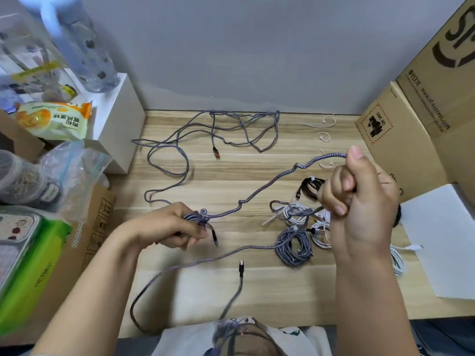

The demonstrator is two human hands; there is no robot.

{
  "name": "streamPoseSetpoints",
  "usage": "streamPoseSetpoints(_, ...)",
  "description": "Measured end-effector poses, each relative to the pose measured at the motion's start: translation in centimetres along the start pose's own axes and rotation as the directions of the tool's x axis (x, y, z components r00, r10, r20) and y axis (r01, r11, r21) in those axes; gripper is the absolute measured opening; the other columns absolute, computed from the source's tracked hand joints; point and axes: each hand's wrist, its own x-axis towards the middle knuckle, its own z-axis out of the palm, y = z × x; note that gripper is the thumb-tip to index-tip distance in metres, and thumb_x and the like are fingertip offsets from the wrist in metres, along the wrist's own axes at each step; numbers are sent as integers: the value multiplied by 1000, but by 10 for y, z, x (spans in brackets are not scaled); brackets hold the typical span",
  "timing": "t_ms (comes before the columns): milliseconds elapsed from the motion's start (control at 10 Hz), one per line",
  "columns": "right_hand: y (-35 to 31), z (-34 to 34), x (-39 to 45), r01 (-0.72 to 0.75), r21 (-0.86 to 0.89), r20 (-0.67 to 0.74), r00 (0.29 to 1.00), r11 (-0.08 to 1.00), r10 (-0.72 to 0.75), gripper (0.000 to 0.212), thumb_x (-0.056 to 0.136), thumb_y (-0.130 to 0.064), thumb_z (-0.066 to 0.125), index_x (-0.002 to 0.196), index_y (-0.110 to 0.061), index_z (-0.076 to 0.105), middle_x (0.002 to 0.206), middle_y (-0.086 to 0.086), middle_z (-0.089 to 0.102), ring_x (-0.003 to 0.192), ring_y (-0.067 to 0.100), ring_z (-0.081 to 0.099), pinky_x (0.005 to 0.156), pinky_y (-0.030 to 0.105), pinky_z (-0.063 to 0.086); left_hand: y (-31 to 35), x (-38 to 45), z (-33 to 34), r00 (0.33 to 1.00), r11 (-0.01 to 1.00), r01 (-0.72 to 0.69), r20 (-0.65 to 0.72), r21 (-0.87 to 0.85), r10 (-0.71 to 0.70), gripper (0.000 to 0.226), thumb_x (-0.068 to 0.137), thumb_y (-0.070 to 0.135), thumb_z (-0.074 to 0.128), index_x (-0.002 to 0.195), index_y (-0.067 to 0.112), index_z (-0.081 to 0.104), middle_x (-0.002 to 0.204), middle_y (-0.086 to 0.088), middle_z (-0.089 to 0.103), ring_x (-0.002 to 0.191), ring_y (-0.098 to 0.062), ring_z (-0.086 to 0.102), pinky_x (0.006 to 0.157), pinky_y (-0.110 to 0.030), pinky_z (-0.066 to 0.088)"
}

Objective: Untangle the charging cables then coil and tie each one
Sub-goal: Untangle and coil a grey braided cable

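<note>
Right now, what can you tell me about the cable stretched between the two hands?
The cable is a purple-grey braided cord, kinked in places. It runs taut from a small coil gripped in the left hand up to the raised right hand, whose fist is closed round it. A dark plug hangs below the left hand.

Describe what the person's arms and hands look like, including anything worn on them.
Both forearms are bare right down to the bottom edge of the head view: no sleeves show. The left hand and right hand wear no gloves, and no rings, watch or bracelets are visible. The right thumbnail is short and unpainted. A pale printed garment shows at the bottom.
</note>
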Motion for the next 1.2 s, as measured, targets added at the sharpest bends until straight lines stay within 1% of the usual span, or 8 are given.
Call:
streamPoseSetpoints(100,6,-9,7,-33,15,-60,998,999,34,49,97,-18,45,48,-22,39,39,-9,27,33,7,17,39,14,16,-2,-10,-9,956,940,-227,126,-255,265,33,72,20,59,41,22,48,31,6,27,38,-14,19,57,-24,43)
streamPoseSetpoints(200,20,-12,12,-150,-25,-108,983,988,147,45,96,-22,47,52,-19,36,38,-9,26,31,6,18,42,20,9,4,-14,-5,732,622,-308,238,-720,638,40,85,4,50,47,10,39,36,0,25,36,-15,19,63,-26,42)
streamPoseSetpoints(300,43,-14,15,-316,-70,-124,944,946,306,42,95,-22,49,56,-16,33,36,-9,25,29,4,17,41,19,8,23,-12,18,563,183,-366,-61,-912,824,42,92,5,42,52,14,33,43,4,24,40,-11,18,58,-26,32)
streamPoseSetpoints(500,67,-24,8,-500,-312,-34,856,808,516,46,92,-23,53,52,-14,34,35,-9,22,28,4,13,39,13,7,72,-16,22,655,-490,-331,-570,-806,496,6,91,1,51,89,-5,51,55,-6,35,47,-19,34,67,-30,38)
streamPoseSetpoints(800,27,-10,-13,-164,-743,392,678,648,622,58,87,-44,57,38,-19,38,42,0,24,39,9,18,41,21,15,64,7,-16,627,-281,-704,-756,-653,187,24,96,14,42,95,-8,49,58,-6,46,47,-18,51,85,-33,42)
streamPoseSetpoints(1000,22,6,-25,-24,-750,479,669,661,568,56,91,-41,56,43,-17,40,41,-3,26,36,6,30,39,17,29,61,25,1,609,379,-768,-772,-517,182,20,99,13,32,97,4,49,53,8,44,45,-6,40,69,-22,40)
streamPoseSetpoints(1100,20,9,-28,42,-703,536,687,710,491,54,85,-46,59,43,-19,39,41,-8,29,46,7,40,47,30,42,54,22,10,723,729,-581,-641,-363,258,18,88,14,46,103,5,51,50,5,49,43,-9,42,62,-25,42)
streamPoseSetpoints(1200,16,12,-25,49,-639,534,746,767,398,49,80,-32,63,44,-19,32,45,-10,22,44,4,21,46,24,19,54,14,25,883,937,-333,-381,-103,272,11,93,8,49,104,6,52,50,2,54,41,-7,44,46,-15,37)
